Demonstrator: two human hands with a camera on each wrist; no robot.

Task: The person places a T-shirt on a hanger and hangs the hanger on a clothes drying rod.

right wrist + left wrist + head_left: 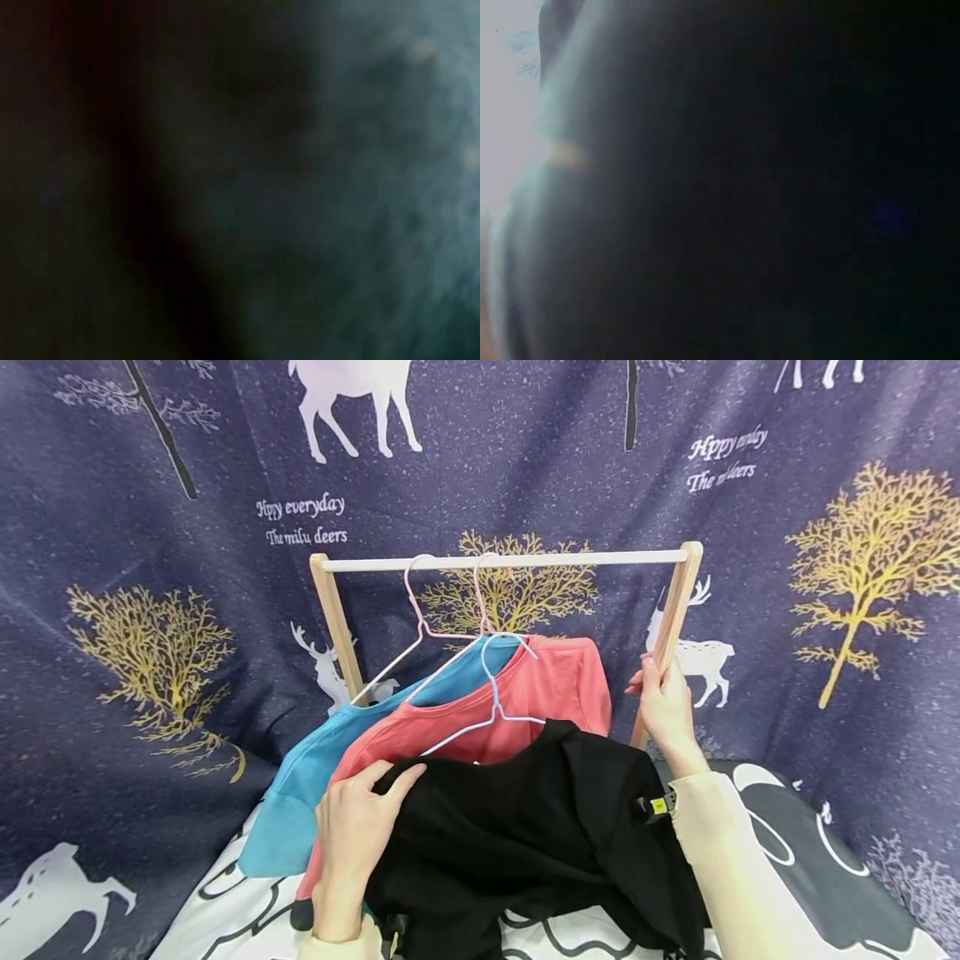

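Observation:
In the head view, a black top [510, 818] hangs on a light blue hanger [496, 697], whose hook stands below the rack's white rail [585, 559]. My left hand [356, 827] pinches the top near its left shoulder between thumb and fingers. My right hand [666, 706] holds the right wooden post [681, 597] of the clothes rack. Behind the black top, a coral top [558, 681] and a blue top [300, 768] hang from the rail on pink hangers [420, 602]. Dark, blurred cloth [727, 187] fills most of the left wrist view; the right wrist view is too dark and blurred to read.
The rack's left wooden post [337, 627] stands behind the blue top. Below lies bedding [225, 902] in white and grey with black lines. A dark blue curtain [525, 468] printed with deer and trees hangs close behind the rack.

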